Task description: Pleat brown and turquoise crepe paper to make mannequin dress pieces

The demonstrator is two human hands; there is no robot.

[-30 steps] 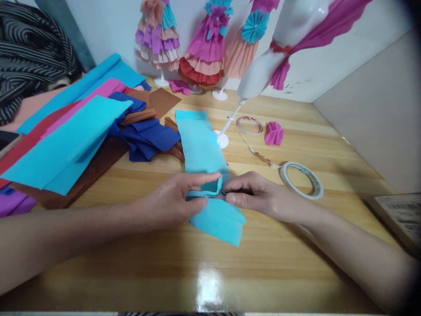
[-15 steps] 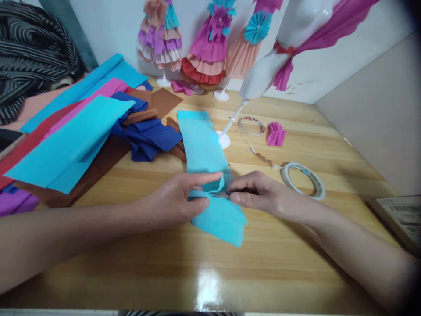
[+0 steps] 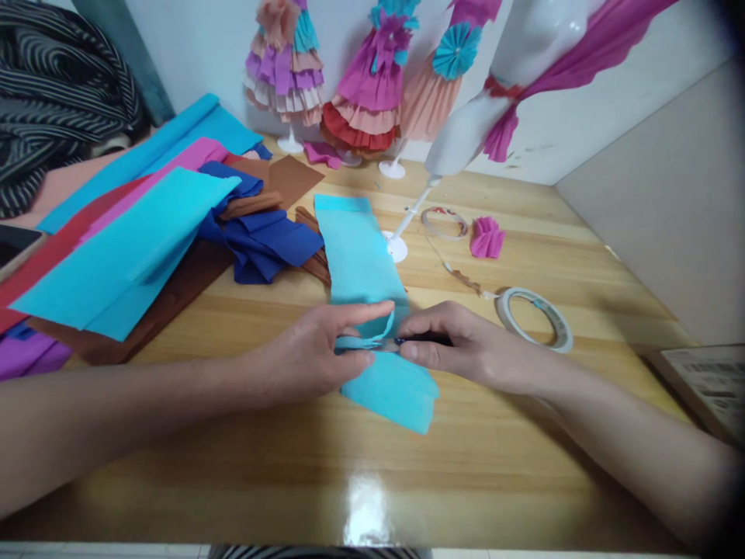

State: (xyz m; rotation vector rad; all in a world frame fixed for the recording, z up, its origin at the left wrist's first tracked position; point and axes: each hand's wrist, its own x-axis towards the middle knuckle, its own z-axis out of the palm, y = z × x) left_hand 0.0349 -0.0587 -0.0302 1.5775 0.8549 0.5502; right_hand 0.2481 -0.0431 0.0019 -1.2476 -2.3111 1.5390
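A long strip of turquoise crepe paper (image 3: 364, 248) lies on the wooden table in front of me. Near its lower part my left hand (image 3: 317, 349) pinches a raised fold of the paper between thumb and fingers. My right hand (image 3: 451, 341) is closed around scissors (image 3: 389, 345), whose metal blades meet the fold beside my left fingertips. The handles are mostly hidden in my right hand. The cut end of the strip spreads out below both hands.
Stacked coloured crepe paper (image 3: 133, 264) covers the left side. A tape roll (image 3: 535, 320), a thinner tape ring (image 3: 444, 223) and a pink crumpled piece (image 3: 487, 237) lie right. Behind stand paper-dressed mannequins (image 3: 369, 93) and a bare white one (image 3: 462, 132). A box (image 3: 707, 388) sits far right.
The scissors in my right hand have shifted slightly left into the turquoise fold. My left hand keeps its hold almost unmoved.
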